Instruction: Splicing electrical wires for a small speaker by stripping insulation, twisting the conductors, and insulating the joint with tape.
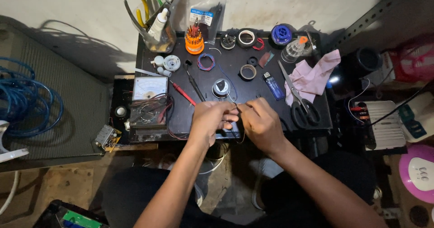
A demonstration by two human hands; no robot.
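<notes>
Both hands work at the 6 o'clock edge of the black worktop (181, 119). Left hand (209, 119) and right hand (261, 123) each pinch a thin wire (233, 102), grip closed on it. The step in hand appears to be twisting or joining. The wire's long axis seems to run 9 to 3 o'clock; its end is too fine to tell. The scissors (299, 100) lie at 3 o'clock, and the multimeter (149, 101) at 9 o'clock.

A small black worktable (181, 115) carries an analogue multimeter (149, 99) at nine o'clock, black-handled scissors (298, 97) and a crumpled pink cloth (314, 74) at three, a blue lighter (273, 85) between, and an orange screwdriver-bit holder (194, 40) at twelve.
</notes>
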